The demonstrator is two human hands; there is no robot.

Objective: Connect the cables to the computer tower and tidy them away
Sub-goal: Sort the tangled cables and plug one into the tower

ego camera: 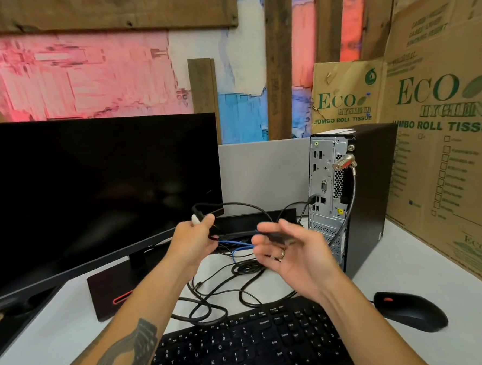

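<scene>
- One computer tower [373, 191], standing with its port side in view.
- One monitor [93, 191], screen dark.
- One keyboard [244, 345].
- One mouse [411, 314].
- Two hands: the left hand [194, 241] and the right hand [292, 252].
- One blue cable [233, 243] among the black cables [210, 305], which lie too tangled on the tabletop [394, 263] to count.
- Two cardboard boxes printed "ECO": the smaller box [347, 96] and the larger box [451, 130].
- One ring [282, 253], on the right hand.
</scene>
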